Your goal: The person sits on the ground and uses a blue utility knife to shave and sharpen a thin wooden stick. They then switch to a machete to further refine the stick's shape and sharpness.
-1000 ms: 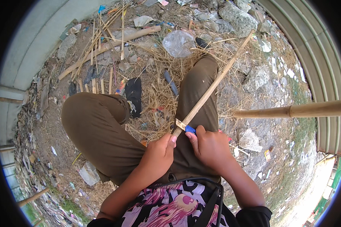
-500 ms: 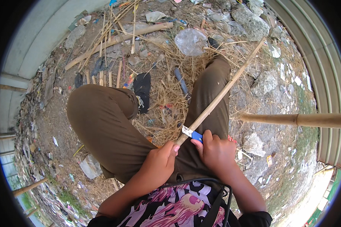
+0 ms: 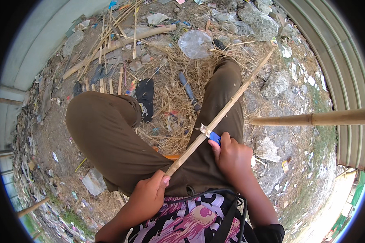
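A long split bamboo strip (image 3: 235, 100) lies slantwise over my lap, its far end beyond my right knee. My left hand (image 3: 147, 193) is closed round its near end, by my waist. In my right hand (image 3: 232, 157) is a blue-handled knife (image 3: 214, 138), gripped with the thumb along the handle. The knife's short blade, which looks pale or wrapped, crosses the strip near its middle and touches it. Both my legs, in brown trousers, are bent apart under the strip.
A thick bamboo pole (image 3: 308, 119) juts in from the right. Several thin strips lie by a long bamboo piece (image 3: 121, 46) at the far left. A dark-handled tool (image 3: 189, 91) rests on dry shavings between my legs. Rubble (image 3: 258, 24) and a corrugated wall (image 3: 336, 60) stand right.
My left hand has drawn the bamboo strip back toward my body and to the left. The knife in my right hand stays against the strip, now farther from the left hand.
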`<state>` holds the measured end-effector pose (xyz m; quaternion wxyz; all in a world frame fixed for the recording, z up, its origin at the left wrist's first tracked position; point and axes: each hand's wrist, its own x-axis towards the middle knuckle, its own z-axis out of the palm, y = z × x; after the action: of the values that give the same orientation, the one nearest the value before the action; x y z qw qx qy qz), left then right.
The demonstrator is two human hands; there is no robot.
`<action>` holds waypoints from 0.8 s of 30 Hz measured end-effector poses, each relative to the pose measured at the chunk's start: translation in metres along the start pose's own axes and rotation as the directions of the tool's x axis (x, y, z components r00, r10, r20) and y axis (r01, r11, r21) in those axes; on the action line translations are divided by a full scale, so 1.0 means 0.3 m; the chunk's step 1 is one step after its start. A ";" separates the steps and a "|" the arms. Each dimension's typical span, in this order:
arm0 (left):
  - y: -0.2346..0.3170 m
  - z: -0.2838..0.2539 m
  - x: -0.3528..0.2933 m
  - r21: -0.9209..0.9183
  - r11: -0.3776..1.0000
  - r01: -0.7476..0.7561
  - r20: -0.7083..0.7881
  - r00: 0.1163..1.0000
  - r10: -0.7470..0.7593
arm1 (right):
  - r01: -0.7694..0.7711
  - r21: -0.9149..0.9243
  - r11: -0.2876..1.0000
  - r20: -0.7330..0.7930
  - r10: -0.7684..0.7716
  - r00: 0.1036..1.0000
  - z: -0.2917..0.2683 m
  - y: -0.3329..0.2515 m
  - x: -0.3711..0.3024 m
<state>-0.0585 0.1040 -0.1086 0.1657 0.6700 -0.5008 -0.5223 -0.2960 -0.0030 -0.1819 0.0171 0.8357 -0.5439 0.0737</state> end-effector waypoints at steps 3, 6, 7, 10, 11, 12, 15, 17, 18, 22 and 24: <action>-0.010 -0.026 -0.044 0.031 0.997 0.067 0.031 0.997 -0.068 | -0.056 -0.032 0.998 -0.023 0.055 0.998 -0.001 0.008 -0.002; -0.024 -0.078 -0.136 0.096 0.984 0.149 0.106 0.982 -0.159 | -0.214 -0.032 0.976 -0.023 0.213 0.977 0.010 0.053 0.018; -0.054 -0.098 -0.179 0.112 0.984 0.139 0.089 0.985 -0.149 | -0.242 -0.031 0.970 -0.009 0.242 0.970 0.002 0.058 0.027; -0.096 -0.126 -0.256 0.114 0.984 0.140 0.054 0.988 -0.147 | -0.270 0.009 0.963 -0.033 0.270 0.962 0.006 0.058 0.030; -0.099 -0.128 -0.249 0.087 0.986 0.141 0.077 0.986 -0.148 | -0.273 0.041 0.961 -0.058 0.275 0.960 0.011 0.061 0.017; -0.099 -0.129 -0.240 0.059 0.988 0.143 0.099 0.984 -0.148 | -0.274 0.072 0.959 -0.083 0.280 0.956 0.013 0.065 0.007; -0.071 -0.101 -0.173 0.016 0.996 0.084 0.109 0.990 -0.086 | -0.226 0.133 0.965 0.017 0.226 0.974 -0.013 0.077 0.004; -0.020 -0.078 -0.082 0.008 0.999 0.042 0.075 0.996 -0.043 | -0.177 0.181 0.967 0.042 0.172 0.984 -0.021 0.072 0.011; 0.002 -0.061 -0.034 0.003 1.000 0.023 0.061 0.998 -0.023 | -0.153 0.204 0.967 0.057 0.145 0.988 -0.024 0.064 0.013; 0.028 0.080 0.166 0.027 0.975 -0.220 -0.082 0.972 0.221 | -0.119 0.219 0.968 0.096 0.100 0.990 -0.029 0.051 0.025; 0.041 0.119 0.232 0.069 0.955 -0.288 -0.128 0.947 0.294 | -0.099 0.232 0.968 0.132 0.070 0.989 -0.042 0.037 0.029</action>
<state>-0.0988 0.0504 -0.1509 0.2581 0.6269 -0.5945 -0.4324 -0.3041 -0.0141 -0.1687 -0.1196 0.8107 -0.5664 0.0874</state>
